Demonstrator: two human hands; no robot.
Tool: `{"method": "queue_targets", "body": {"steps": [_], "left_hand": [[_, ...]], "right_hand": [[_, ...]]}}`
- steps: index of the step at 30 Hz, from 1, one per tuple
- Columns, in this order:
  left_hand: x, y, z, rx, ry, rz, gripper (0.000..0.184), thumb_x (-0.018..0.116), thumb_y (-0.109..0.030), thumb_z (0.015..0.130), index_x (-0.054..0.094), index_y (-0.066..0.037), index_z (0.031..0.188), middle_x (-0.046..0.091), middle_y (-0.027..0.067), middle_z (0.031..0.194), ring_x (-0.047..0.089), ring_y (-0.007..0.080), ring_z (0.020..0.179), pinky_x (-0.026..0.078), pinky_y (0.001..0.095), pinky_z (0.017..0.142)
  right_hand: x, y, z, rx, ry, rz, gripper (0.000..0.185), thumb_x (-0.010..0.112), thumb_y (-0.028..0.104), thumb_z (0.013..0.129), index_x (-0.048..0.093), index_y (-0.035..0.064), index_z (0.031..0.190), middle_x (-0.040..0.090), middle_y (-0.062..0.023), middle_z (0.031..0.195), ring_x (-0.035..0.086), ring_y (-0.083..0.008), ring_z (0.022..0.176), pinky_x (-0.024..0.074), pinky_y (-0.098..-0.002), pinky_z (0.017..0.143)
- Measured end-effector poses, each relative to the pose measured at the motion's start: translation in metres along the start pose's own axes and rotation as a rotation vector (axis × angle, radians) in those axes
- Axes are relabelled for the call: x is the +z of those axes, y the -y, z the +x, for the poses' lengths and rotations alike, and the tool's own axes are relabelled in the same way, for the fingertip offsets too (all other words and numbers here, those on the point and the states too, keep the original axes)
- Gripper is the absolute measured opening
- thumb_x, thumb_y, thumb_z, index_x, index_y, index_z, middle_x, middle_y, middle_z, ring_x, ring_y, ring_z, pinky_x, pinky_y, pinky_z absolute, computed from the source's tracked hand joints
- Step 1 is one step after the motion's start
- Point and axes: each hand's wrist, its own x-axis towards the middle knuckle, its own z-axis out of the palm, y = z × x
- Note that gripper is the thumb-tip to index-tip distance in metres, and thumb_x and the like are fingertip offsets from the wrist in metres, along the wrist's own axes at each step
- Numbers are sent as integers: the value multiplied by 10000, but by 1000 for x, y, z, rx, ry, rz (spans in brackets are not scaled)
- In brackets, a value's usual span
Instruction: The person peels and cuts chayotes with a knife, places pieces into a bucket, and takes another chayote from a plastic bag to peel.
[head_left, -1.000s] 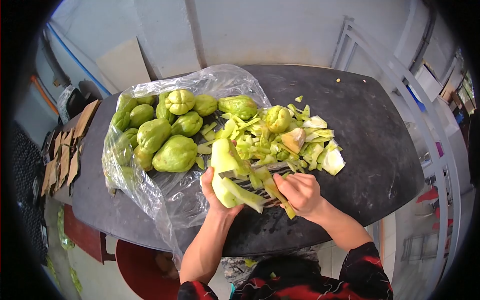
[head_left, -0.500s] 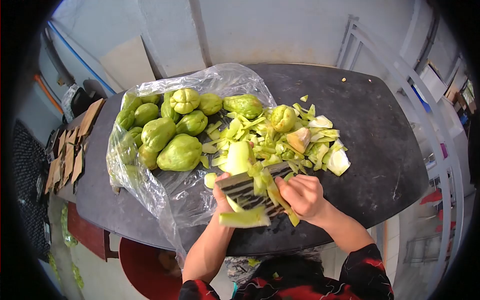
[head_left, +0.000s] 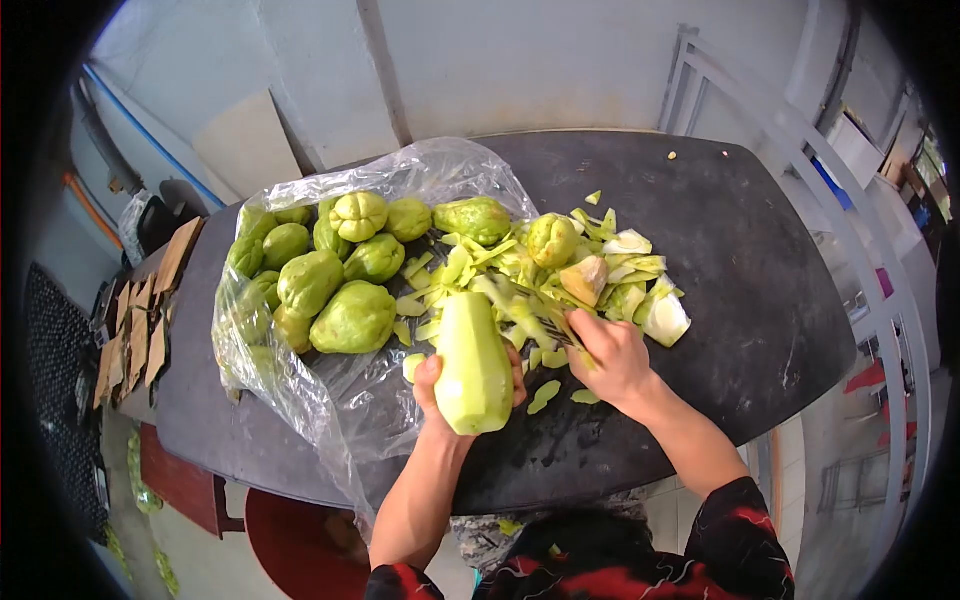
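My left hand [head_left: 428, 388] is wrapped round a large peeled chayote [head_left: 473, 365], pale green with long flat facets, held upright over the near side of the table. In my right hand [head_left: 612, 358] is a broad-bladed cleaver [head_left: 540, 318], its handle hidden in my fist. The blade points left and away, just beside the chayote, and looks blurred with bits of peel on it. Behind both hands lies a heap of green peel strips [head_left: 458, 268]. A whole yellowish-green chayote [head_left: 552, 240] rests on that heap, near white-fleshed cut ends [head_left: 665, 320].
Several unpeeled chayotes [head_left: 352, 318] sit on a clear plastic bag [head_left: 330, 420] to the left. The dark table [head_left: 760, 270] has rounded edges. A metal railing [head_left: 880, 280] stands right, cardboard pieces [head_left: 140, 330] left, and a red round stool [head_left: 290, 545] below.
The cleaver has swung from lying flat across the chayote to its far right side, uncovering it. The chayote now stands more upright in my left hand. Some peel has dropped onto the table.
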Motion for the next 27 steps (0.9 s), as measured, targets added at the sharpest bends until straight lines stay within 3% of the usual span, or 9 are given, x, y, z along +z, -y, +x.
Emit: {"method": "queue_targets", "body": {"steps": [3,5,9,12,13,14,18,23,27], "left_hand": [[9,-1,9,60,-50,-52,872,639,-627,810,382,-150,1493,617,149,1099,604,301,893,531,407,649],[9,0,9,84,-147,-119,886,632,-639,804,368,-168,1506,623,143,1065,614,294,901,531,406,650],[3,-3,12,127,-272,-165,762,480,-696,913,428,-182,1472,635,127,1024,580,272,940,497,400,776],[1,-5,11,152,-350,-120,703,449,-704,931,560,-141,1336,660,80,1125,639,250,953,539,369,721],[15,-5,17,184,-551,-177,669,449,-679,956,580,-129,1313,679,52,1156,660,255,1042,564,416,843],[14,-5,18,194,-559,-177,669,449,-679,956,580,-129,1313,679,52,1156,660,255,1042,564,416,843],[18,-8,14,132,-575,-152,730,487,-694,924,555,-117,1367,602,120,1320,544,319,1244,387,515,1111],[8,-5,10,94,-385,-134,704,615,-554,830,525,-62,1325,590,184,1228,608,293,1056,519,457,925],[19,-2,10,103,-426,-125,710,614,-567,829,536,-36,1293,603,163,1167,608,280,1039,527,428,913]], "right_hand": [[-1,-2,-7,28,24,55,288,701,53,772,578,19,1031,657,-162,763,670,-361,664,525,-404,559],[2,3,-8,56,55,81,284,703,57,774,578,19,1026,659,-162,763,672,-361,662,529,-402,566],[2,9,-7,73,69,99,248,693,48,774,588,11,995,661,-152,748,675,-354,649,534,-392,572],[-4,14,-1,-41,-23,61,209,681,51,783,580,18,963,644,-122,717,669,-319,627,526,-383,557],[-4,16,1,-129,-97,28,174,673,60,802,566,31,936,628,-99,693,661,-296,616,519,-375,544],[0,13,1,-135,-91,38,174,673,60,802,566,31,936,628,-99,693,661,-296,616,519,-375,544],[4,6,-1,-198,-50,-88,185,658,61,816,628,-12,982,578,-66,636,623,-244,552,490,-344,508],[4,27,-3,-543,-128,-205,140,658,31,798,674,-29,924,501,2,603,543,-135,525,437,-263,482],[11,36,-7,-641,-140,-214,141,649,31,801,644,-20,933,441,24,588,485,-113,513,379,-246,463]]}}
